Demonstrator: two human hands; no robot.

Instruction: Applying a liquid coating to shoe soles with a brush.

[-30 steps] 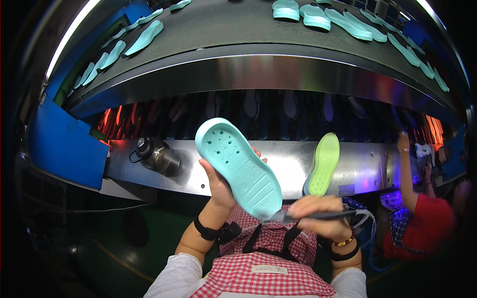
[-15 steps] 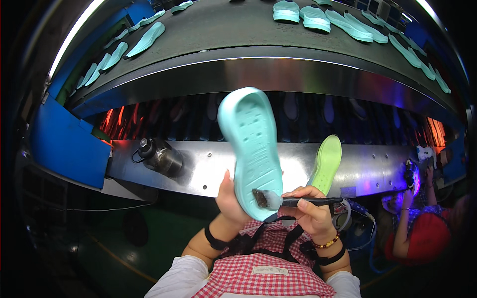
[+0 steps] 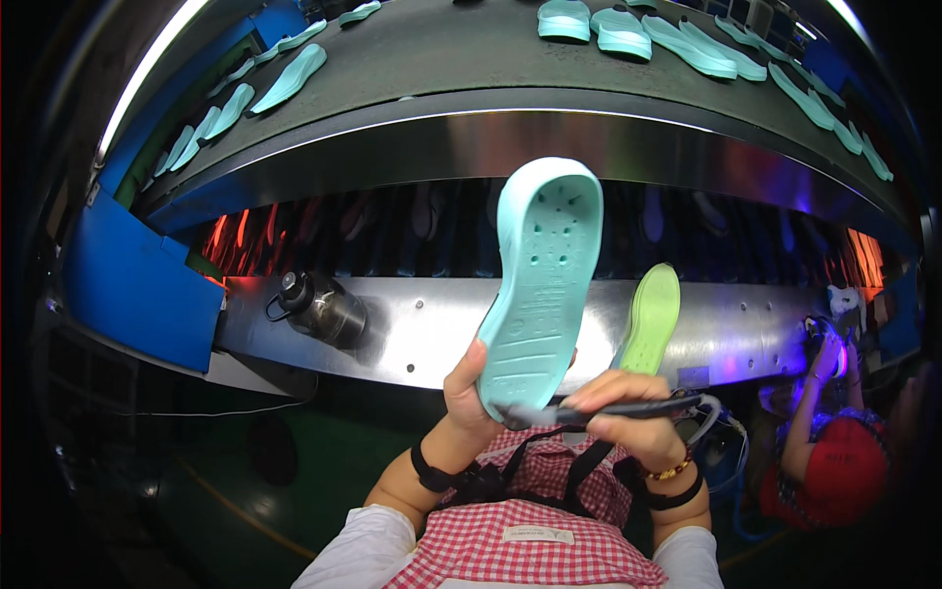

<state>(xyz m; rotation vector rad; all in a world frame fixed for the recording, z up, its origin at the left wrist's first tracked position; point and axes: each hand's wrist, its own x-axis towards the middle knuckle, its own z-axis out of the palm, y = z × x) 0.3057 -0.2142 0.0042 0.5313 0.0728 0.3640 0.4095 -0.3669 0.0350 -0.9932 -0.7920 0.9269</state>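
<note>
My left hand (image 3: 469, 395) grips the near end of a light-blue shoe sole (image 3: 540, 285). Its hollowed inner face, with small holes at the far end and ridges nearer me, is turned up. A brush (image 3: 643, 408) with a black handle and a thin tube at its back is pinched in my right hand (image 3: 628, 417). The bristles lie across the sole's near tip and are blurred. Just beyond my right hand, a lime-green shoe sole (image 3: 652, 316) lies on the metal ledge.
A dark bottle (image 3: 319, 309) stands on the steel ledge (image 3: 422, 339) at left. Beyond, a lower conveyor with shoe parts runs under a raised belt (image 3: 432, 64) holding several light-blue soles (image 3: 692, 49). At right a person in a red cap (image 3: 844, 466) works on a shoe.
The sole has swung so its far end points right instead of left. The brush has moved from the inner face to the near tip, and my right hand has shifted slightly right.
</note>
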